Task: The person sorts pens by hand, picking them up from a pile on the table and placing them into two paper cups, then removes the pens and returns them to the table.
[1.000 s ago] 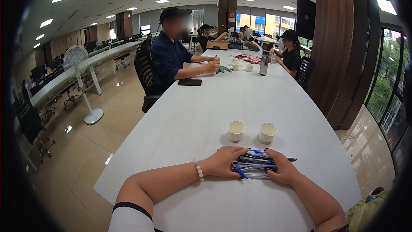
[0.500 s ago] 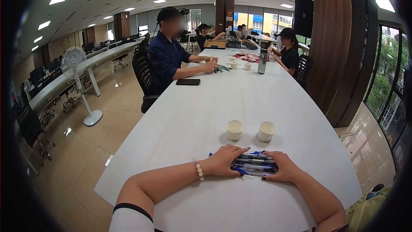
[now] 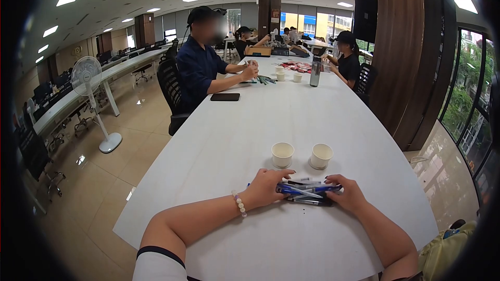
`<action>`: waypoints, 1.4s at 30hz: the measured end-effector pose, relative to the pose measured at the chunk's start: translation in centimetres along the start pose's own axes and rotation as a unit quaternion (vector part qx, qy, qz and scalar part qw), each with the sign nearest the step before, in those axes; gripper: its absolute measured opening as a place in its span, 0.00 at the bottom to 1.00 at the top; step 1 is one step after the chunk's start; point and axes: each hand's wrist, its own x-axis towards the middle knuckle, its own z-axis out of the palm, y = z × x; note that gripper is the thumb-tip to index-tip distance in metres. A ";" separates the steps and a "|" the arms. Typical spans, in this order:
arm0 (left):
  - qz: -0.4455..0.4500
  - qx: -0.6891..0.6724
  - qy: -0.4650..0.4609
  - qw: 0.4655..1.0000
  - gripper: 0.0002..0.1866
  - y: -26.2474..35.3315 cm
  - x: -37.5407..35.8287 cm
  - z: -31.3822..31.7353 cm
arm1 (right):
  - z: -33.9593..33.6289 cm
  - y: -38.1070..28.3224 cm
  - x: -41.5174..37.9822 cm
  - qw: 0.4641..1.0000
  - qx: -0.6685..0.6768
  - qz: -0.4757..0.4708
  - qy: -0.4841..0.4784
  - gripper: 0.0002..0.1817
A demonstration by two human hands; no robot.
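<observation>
Pen bundle [image 3: 307,193] lies crosswise before paper cups [image 3: 282,154] — my left hand [image 3: 266,190] and right hand [image 3: 348,194] clasp its ends, both equally near.

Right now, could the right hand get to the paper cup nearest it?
Probably yes. The right hand grips the bundle of pens, and the right paper cup stands just beyond on bare table, nothing between; it would have to release the pens first.
</observation>
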 end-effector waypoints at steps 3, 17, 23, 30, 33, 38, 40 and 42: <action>0.003 0.064 0.058 0.996 0.33 -0.9 0.1 0.1 | -0.7 1.7 0.2 0.998 -0.052 0.031 0.023 0.24; -0.001 0.163 -0.053 0.985 0.55 -0.4 -0.5 1.0 | -1.2 -1.0 -0.9 0.981 -0.103 -0.018 -0.166 0.53; 0.005 0.198 -0.047 0.979 0.55 -0.8 0.3 1.1 | 0.5 -0.6 -0.1 0.986 -0.097 -0.051 -0.127 0.53; 0.071 0.086 -0.032 0.993 0.46 -1.1 0.7 0.4 | 0.9 -0.8 -0.2 0.986 -0.121 -0.083 -0.084 0.50; 0.081 0.077 -0.037 0.993 0.43 -0.7 0.6 0.2 | 0.6 -1.5 -0.1 0.986 -0.111 -0.082 -0.089 0.46; 0.090 0.051 -0.032 0.994 0.36 0.3 0.5 0.0 | 1.0 -1.8 -0.4 0.985 -0.130 -0.092 -0.058 0.35; 0.097 0.045 -0.017 0.994 0.34 0.2 0.4 0.1 | 1.1 -1.8 -0.4 0.985 -0.117 -0.122 -0.026 0.31; 0.091 0.021 0.004 0.996 0.30 0.0 0.3 0.2 | 1.0 -2.1 -0.5 0.987 -0.097 -0.131 0.010 0.26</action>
